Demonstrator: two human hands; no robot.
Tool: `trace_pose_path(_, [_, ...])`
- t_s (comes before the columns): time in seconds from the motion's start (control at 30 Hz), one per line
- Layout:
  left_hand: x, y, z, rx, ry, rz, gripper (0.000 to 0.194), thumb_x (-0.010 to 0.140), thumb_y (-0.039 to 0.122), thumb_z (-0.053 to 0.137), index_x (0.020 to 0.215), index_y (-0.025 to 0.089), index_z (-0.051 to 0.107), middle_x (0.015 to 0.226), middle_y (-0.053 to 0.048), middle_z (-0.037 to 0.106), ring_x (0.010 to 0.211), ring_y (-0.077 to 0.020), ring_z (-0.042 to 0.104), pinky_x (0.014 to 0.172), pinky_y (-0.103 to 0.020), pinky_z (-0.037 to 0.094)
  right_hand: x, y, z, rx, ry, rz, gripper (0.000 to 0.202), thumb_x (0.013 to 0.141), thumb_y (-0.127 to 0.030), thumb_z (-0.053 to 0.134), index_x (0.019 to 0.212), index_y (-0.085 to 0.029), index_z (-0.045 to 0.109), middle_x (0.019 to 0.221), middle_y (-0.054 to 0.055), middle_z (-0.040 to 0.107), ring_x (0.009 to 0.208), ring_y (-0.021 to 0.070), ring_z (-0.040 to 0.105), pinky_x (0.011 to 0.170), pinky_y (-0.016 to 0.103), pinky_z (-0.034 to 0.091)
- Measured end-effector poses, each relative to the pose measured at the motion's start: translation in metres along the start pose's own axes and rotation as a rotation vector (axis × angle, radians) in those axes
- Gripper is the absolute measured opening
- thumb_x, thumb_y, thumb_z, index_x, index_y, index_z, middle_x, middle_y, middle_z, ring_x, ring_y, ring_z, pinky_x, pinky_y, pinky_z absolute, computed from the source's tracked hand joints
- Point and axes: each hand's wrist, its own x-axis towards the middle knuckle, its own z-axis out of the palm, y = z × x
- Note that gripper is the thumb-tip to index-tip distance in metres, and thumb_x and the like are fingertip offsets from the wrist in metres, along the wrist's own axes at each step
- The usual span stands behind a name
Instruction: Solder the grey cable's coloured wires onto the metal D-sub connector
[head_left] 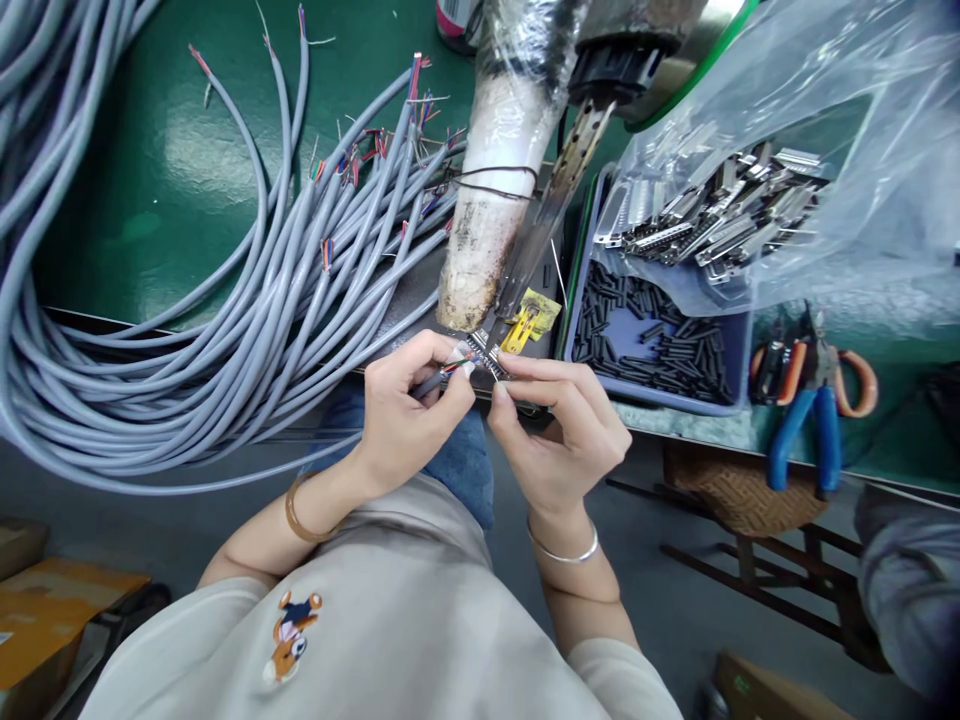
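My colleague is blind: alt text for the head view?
The left hand pinches a round grey cable with coloured wires at a small silvery connector by a metal soldering iron, the right hand alongside. Grey cables lie left, a purple plastic tray of short black tubes right.

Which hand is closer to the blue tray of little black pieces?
The right hand, by the near left corner of the blue tray; the left hand is farther left, holding a grey cable.

grey cables point(247, 390) are crowding space beside left hand point(409, 410); white pipe point(491, 205) and soldering iron point(568, 165) are blocking way ahead; blue tray point(660, 394) is bounding right hand point(566, 420), plastic bag point(877, 200) covering its far end. room is opening between forearms point(581, 580), over jeans point(465, 470).
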Motion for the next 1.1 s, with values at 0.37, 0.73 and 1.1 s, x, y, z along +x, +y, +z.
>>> trace_pose_path(0.37, [-0.001,-0.006,0.002,0.124,0.043,0.187,0.011,0.088,0.01,0.069,0.085,0.018,0.062,0.079,0.003,0.071,0.049,-0.0012,0.042,0.043,-0.012,0.031,-0.001,-0.001,0.001,0.007,0.011,0.005,0.019,0.087,-0.008,0.077,0.091,-0.024,0.069,0.101,0.001,0.083,0.087,0.0159,0.079,0.075,0.029,0.065])
trace_pose_path(0.73, [0.0,-0.008,0.007,0.211,0.093,0.328,0.015,0.088,0.008,0.066,0.086,0.019,0.057,0.079,0.003,0.071,0.051,-0.0021,0.045,0.045,-0.014,0.033,-0.005,0.0,0.002,0.022,0.027,0.016,0.021,0.086,-0.006,0.078,0.092,-0.024,0.071,0.102,0.001,0.083,0.087,0.0154,0.079,0.078,0.028,0.065])
trace_pose_path(1.1, [0.003,-0.006,0.008,0.246,0.099,0.314,0.011,0.089,0.012,0.064,0.083,0.02,0.059,0.076,0.003,0.071,0.052,-0.0049,0.051,0.045,-0.018,0.035,-0.001,0.0,0.001,-0.017,0.036,0.005,0.02,0.086,-0.008,0.078,0.091,-0.026,0.07,0.1,0.0,0.083,0.084,0.017,0.08,0.073,0.03,0.065])
